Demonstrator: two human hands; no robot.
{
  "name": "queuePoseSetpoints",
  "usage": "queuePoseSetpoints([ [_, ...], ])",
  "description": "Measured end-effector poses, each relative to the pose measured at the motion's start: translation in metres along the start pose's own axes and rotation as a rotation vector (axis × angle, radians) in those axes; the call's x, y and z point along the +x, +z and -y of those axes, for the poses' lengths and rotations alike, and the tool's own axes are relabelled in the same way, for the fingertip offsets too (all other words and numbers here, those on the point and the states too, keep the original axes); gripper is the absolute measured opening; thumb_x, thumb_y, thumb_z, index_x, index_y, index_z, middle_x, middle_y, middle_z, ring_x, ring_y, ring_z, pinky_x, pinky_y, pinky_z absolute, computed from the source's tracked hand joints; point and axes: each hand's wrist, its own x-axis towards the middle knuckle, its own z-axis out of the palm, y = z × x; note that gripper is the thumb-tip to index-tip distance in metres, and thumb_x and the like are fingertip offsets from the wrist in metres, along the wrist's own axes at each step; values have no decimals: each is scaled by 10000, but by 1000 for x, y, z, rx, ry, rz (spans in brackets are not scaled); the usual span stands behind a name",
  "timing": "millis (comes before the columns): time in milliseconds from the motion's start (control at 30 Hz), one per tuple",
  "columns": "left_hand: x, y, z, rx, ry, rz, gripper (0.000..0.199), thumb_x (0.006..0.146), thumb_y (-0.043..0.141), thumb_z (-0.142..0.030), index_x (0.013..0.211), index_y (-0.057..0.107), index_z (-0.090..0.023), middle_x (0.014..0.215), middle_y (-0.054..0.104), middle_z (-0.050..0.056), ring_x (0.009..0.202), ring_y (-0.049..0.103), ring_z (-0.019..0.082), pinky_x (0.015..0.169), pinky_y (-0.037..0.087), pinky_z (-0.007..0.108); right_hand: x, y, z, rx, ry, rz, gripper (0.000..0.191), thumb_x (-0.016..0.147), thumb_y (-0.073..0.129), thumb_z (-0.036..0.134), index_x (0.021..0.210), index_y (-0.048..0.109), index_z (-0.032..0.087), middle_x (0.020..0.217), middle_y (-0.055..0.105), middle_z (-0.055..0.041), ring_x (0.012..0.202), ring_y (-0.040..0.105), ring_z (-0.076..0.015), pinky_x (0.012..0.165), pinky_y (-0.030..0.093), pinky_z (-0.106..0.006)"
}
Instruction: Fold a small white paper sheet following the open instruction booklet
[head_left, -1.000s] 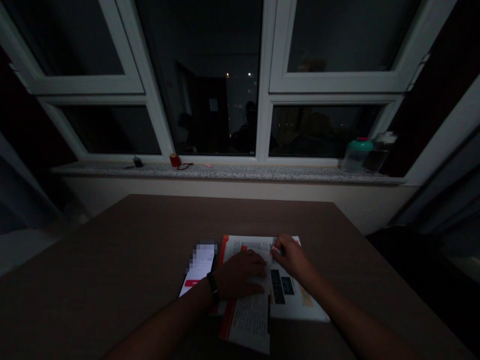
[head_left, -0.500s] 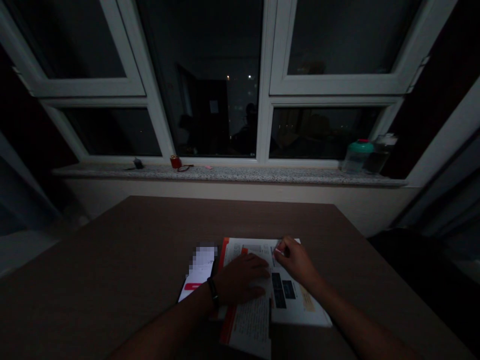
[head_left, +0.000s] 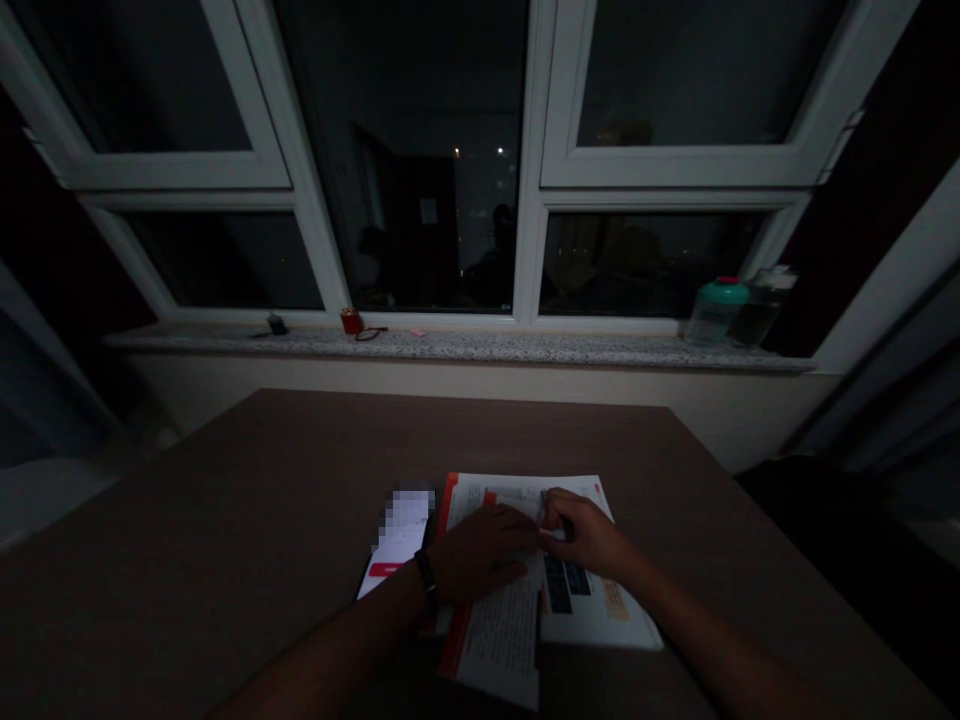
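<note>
Two hands work over an open book (head_left: 592, 628) on the tabletop (head_left: 300, 470) in the head view: the left hand (head_left: 480, 555) spreads flat on a skewed page (head_left: 495, 645), gripping nothing; the right hand (head_left: 585, 532) pinches a small pale thing (head_left: 553, 534), unclear in the dark. The page seems partly loose, its near end overhanging the book; whether its far end is joined, I cannot tell
</note>
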Motion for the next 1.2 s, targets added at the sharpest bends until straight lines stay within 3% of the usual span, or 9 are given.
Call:
queuePoseSetpoints([
  [100, 0, 0, 0, 15, -15, -2, 398, 879, 671, -206, 1250, 531, -237, 1316, 550, 63, 1229, 484, 242, 1044, 372, 388, 1, 1, -2, 5, -6, 21, 240, 713, 676, 101, 711, 469, 223, 817, 583, 15, 793, 574, -162, 691, 407, -257],
  [267, 1, 1, 1, 29, -17, 12, 329, 882, 668, -241, 1189, 553, -212, 1306, 556, 81, 1227, 488, 256, 1053, 376, 396, 6, 3, -11, -91, 107, -107, 197, 746, 615, 116, 714, 453, 224, 775, 543, 13, 712, 527, -158, 629, 374, -250],
  [467, -1, 2, -1, 51, -45, 16, 413, 913, 630, -275, 1301, 501, -219, 1417, 494, 97, 1325, 422, 270, 1101, 337, 438, 8, 6, -14, -157, 185, -216, 170, 796, 585, 166, 714, 446, 219, 769, 528, 0, 749, 515, -182, 681, 353, -279],
  [700, -3, 1, 1, -3, -38, -1, 520, 874, 662, -294, 1353, 471, -231, 1432, 477, 88, 1332, 412, 269, 1110, 326, 428, 6, 4, -12, -109, 129, -124, 161, 750, 623, 154, 727, 479, 222, 760, 544, 16, 688, 522, -154, 614, 357, -246],
  [933, 0, 0, 0, -54, -20, -2, 440, 866, 662, -283, 1278, 510, -253, 1372, 531, 67, 1274, 469, 268, 1090, 339, 424, 1, 2, -4, -65, 56, -3, 210, 673, 660, 100, 700, 491, 222, 756, 577, 32, 737, 565, -151, 657, 393, -233],
  [1200, 0, 1, 0, 12, -51, 11, 295, 906, 641, -284, 1179, 545, -224, 1349, 541, 80, 1276, 470, 263, 1076, 360, 431, 6, 5, -14, -145, 174, -175, 170, 759, 595, 149, 717, 448, 222, 748, 533, 10, 691, 509, -162, 620, 340, -252],
])
